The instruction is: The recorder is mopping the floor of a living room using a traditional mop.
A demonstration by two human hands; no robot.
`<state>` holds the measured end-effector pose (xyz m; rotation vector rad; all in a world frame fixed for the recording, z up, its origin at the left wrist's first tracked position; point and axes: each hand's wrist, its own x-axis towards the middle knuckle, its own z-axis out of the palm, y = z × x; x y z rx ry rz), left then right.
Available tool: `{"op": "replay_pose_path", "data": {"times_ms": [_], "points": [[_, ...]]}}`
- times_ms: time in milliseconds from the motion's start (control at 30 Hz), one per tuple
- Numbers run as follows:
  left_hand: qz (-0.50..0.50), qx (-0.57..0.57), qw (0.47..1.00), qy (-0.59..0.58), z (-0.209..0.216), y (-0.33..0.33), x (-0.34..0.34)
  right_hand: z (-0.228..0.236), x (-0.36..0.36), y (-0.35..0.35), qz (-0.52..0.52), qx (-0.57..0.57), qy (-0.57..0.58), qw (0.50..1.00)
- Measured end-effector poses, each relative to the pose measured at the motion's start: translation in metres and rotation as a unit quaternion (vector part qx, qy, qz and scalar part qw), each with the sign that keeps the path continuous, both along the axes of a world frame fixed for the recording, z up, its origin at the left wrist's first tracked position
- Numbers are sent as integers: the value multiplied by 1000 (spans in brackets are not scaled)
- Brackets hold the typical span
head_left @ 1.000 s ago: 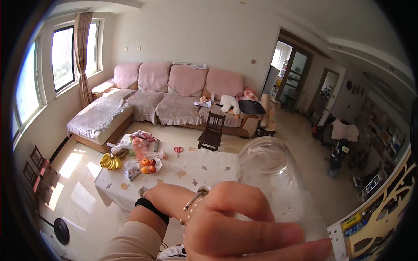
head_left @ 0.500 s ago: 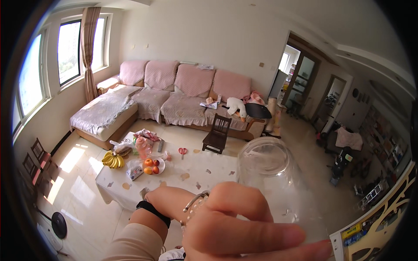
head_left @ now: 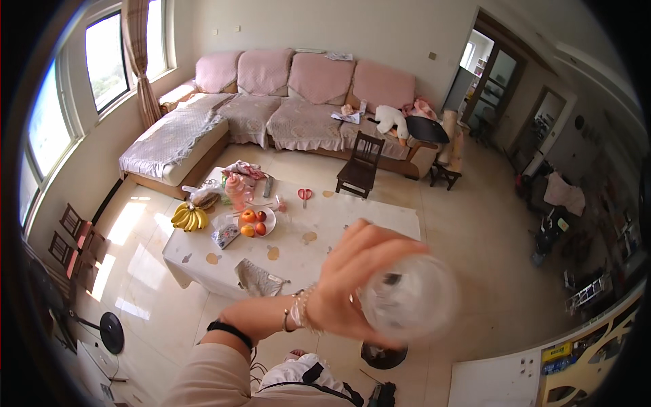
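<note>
Over the near right part of the table, my left hand point(head_left: 356, 281) is wrapped round a clear cup point(head_left: 410, 298). The cup is see-through and blurred by motion, and its round end is toward me. My fingers curve over its far side. A bracelet and a black band are round that wrist and forearm. Below and to the left of the hand, a grey cloth point(head_left: 260, 279) lies over the table's near edge. My right hand is out of view.
The patterned tablecloth point(head_left: 359, 217) bears bananas point(head_left: 189, 217), a white plate point(head_left: 272, 218) of fruit, a pink bottle point(head_left: 234, 191) and red scissors point(head_left: 305, 195). A dark chair point(head_left: 361, 165) stands behind it, before a sofa point(head_left: 308, 129). A white cabinet point(head_left: 495, 380) is at lower right.
My left hand has moved away from the camera, down toward the table, with the cup in it. The view has tipped downward, showing my lap and more floor.
</note>
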<state>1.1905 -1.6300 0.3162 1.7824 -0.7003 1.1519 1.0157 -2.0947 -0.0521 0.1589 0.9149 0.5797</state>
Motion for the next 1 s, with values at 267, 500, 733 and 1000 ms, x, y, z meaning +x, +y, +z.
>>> {"op": "replay_pose_path", "data": {"times_ms": [267, 500, 733, 1000], "points": [[223, 27, 910, 349, -275, 76, 55, 8, -16, 44, -9, 0, 50, 999], [331, 99, 753, 560, -425, 134, 65, 31, -49, 41, -46, -22, 109, 993], [419, 66, 708, 565, -479, 163, 108, 51, -75, 55, -95, -24, 133, 986], [379, 20, 683, 624, -541, 208, 118, 72, -91, 115, -180, -22, 82, 980]]}}
